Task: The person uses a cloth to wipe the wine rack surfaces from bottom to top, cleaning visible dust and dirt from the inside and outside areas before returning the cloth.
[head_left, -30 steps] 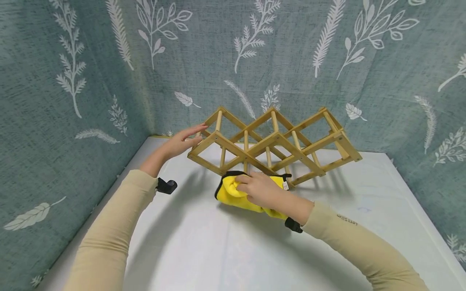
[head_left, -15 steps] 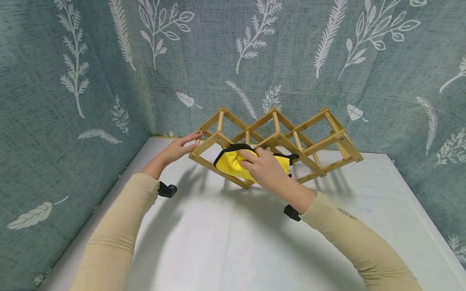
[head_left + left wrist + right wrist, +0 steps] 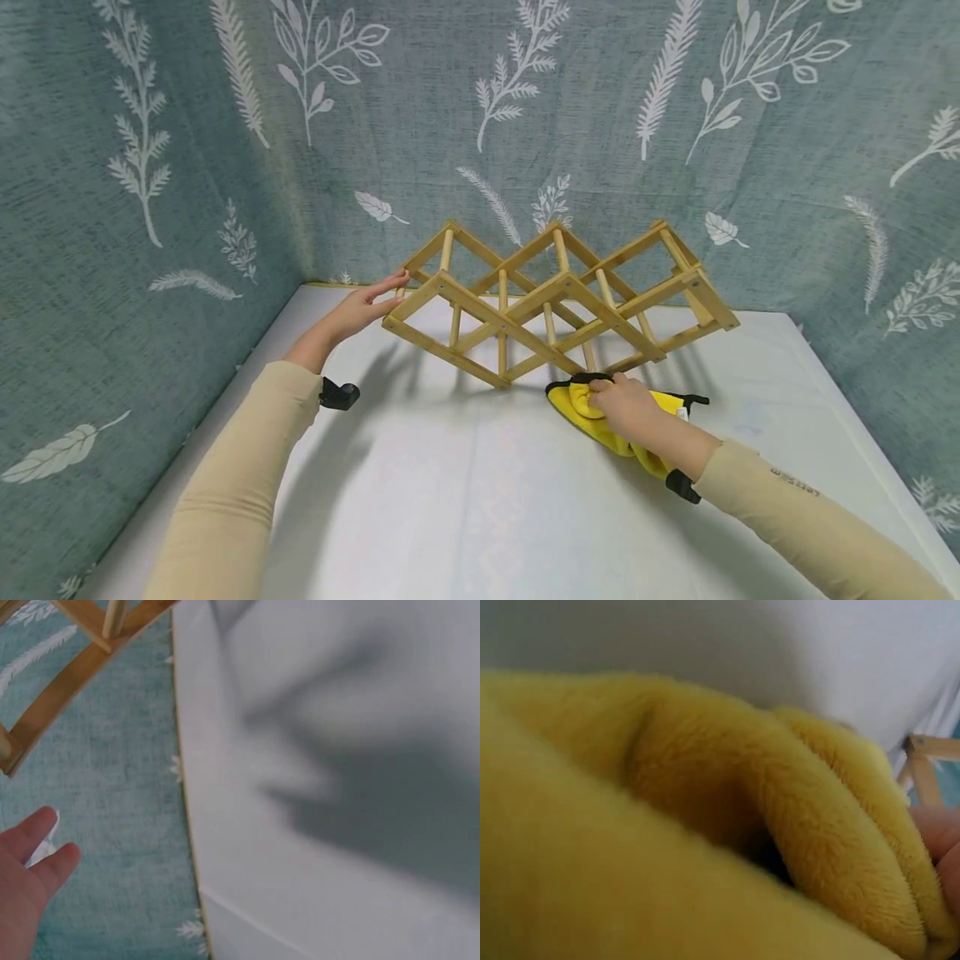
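Note:
My right hand [image 3: 633, 410] grips a bunched yellow plush cloth [image 3: 576, 407] with black edging and a white tag, just in front of the rack's lower right part in the head view. The cloth's folds [image 3: 825, 847] fill much of the right wrist view. A folding wooden lattice rack [image 3: 504, 327] with round dowels spans the middle of the head view. At its left end is my left hand [image 3: 356, 315], fingers extended along the end slats. In the left wrist view, two straight fingers of the left hand [image 3: 30, 874] show below a rack slat [image 3: 64, 684].
The rack stands on a white-covered table [image 3: 420, 483], toward its back edge. A green-grey curtain [image 3: 420, 108] with white leaf prints rises behind it and at both sides. Black wrist cameras [image 3: 339, 395] sit below each hand.
My right hand first raised the cloth against the rack's front slats, then brought it down and to the right, off the rack's middle. The left hand stays at the rack's left end.

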Demonstrator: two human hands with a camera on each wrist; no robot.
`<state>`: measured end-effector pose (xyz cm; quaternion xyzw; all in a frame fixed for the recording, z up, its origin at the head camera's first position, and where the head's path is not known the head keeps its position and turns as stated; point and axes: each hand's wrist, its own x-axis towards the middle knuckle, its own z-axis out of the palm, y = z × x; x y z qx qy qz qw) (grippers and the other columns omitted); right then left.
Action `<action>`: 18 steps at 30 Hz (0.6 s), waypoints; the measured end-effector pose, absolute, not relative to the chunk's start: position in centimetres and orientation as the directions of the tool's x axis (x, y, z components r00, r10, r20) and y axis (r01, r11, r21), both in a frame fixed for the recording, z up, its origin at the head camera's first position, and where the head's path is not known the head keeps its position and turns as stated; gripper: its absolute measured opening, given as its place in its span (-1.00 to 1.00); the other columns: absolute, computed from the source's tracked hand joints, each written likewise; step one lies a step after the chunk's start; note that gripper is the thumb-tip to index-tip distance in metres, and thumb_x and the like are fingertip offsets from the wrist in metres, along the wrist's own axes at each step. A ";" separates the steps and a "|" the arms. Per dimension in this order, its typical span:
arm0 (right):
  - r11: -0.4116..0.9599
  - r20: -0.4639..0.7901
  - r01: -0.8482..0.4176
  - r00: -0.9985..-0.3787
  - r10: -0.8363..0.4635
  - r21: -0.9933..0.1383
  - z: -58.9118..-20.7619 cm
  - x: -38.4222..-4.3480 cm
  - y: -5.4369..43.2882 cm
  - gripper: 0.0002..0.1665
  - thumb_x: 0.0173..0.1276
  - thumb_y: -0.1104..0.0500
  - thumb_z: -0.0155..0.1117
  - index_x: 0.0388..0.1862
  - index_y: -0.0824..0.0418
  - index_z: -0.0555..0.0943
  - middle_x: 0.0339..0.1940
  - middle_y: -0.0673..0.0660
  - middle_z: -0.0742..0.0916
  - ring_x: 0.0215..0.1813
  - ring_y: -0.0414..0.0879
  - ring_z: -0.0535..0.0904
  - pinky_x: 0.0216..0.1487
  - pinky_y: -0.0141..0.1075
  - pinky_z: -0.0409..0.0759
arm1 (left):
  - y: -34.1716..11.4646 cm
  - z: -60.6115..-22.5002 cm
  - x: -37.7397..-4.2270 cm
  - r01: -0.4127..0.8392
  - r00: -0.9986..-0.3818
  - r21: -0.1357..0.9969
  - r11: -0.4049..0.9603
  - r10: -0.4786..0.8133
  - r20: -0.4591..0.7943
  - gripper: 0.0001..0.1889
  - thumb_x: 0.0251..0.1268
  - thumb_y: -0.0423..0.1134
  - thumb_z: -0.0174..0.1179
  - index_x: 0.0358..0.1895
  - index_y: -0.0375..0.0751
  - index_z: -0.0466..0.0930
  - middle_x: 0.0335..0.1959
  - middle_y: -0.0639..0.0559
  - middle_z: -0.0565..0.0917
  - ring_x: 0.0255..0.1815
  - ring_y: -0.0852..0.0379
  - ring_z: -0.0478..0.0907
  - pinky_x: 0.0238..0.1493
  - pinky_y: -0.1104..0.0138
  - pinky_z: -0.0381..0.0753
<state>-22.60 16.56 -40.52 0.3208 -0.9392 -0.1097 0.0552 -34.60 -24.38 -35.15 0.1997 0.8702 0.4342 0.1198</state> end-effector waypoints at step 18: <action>0.725 0.633 -0.640 -0.457 -0.625 0.254 -32.8 -23.4 18.2 -0.61 -0.17 0.49 0.40 -0.26 0.30 0.63 -0.03 0.25 0.60 -0.56 0.04 0.31 -0.55 -0.24 0.33 | -23.8 -34.9 -34.6 0.236 -0.884 0.825 0.513 0.466 -0.037 -0.43 0.40 -0.03 -0.05 0.42 -0.03 0.08 0.49 0.17 -0.14 0.48 0.00 -0.32 0.34 -0.14 -0.14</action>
